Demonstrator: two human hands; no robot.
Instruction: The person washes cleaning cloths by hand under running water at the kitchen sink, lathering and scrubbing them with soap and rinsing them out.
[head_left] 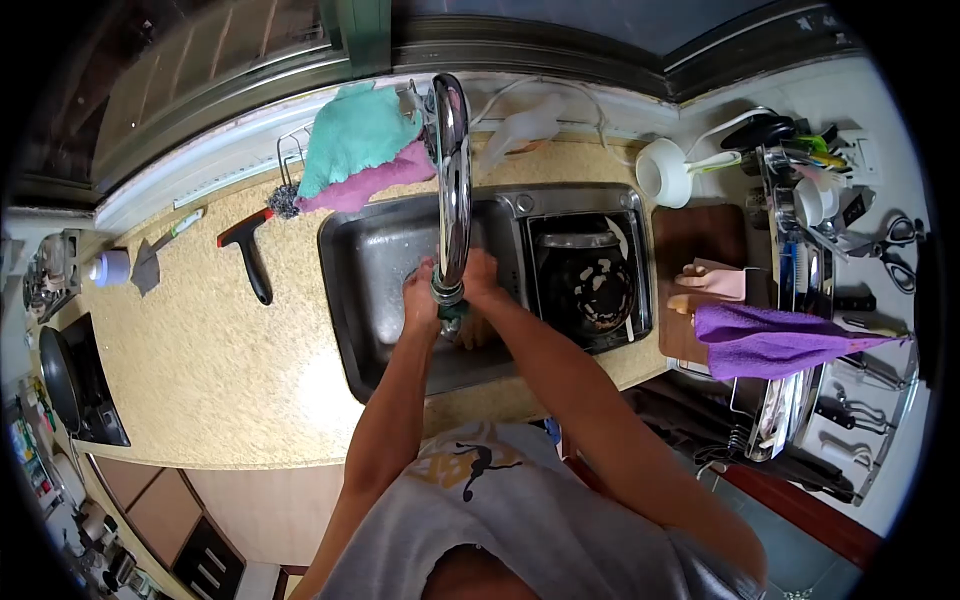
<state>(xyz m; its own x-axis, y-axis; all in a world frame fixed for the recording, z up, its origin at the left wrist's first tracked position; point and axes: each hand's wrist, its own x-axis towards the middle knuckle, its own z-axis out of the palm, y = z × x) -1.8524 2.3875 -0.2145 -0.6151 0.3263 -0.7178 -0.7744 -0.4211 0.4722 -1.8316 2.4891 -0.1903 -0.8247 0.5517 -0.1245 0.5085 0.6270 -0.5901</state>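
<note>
My left hand (418,292) and my right hand (482,274) are close together in the left basin of the steel sink (375,260). The curved chrome faucet (453,180) passes in front of the space between them and hides part of my fingers. Both hands look closed, but what they grip is hidden. Just below the faucet's tip, a dark green piece (453,312) shows between my wrists. A tan, blurry item (469,334) lies lower in the basin, partly covered by my right forearm; its kind is unclear.
A dark pan (590,285) sits in the right basin. Teal (360,140) and pink cloths (385,178) hang behind the sink. A squeegee (248,250) lies on the left counter. On the right are a brown cutting board (690,235), a white pot (664,173) and a purple towel (770,338).
</note>
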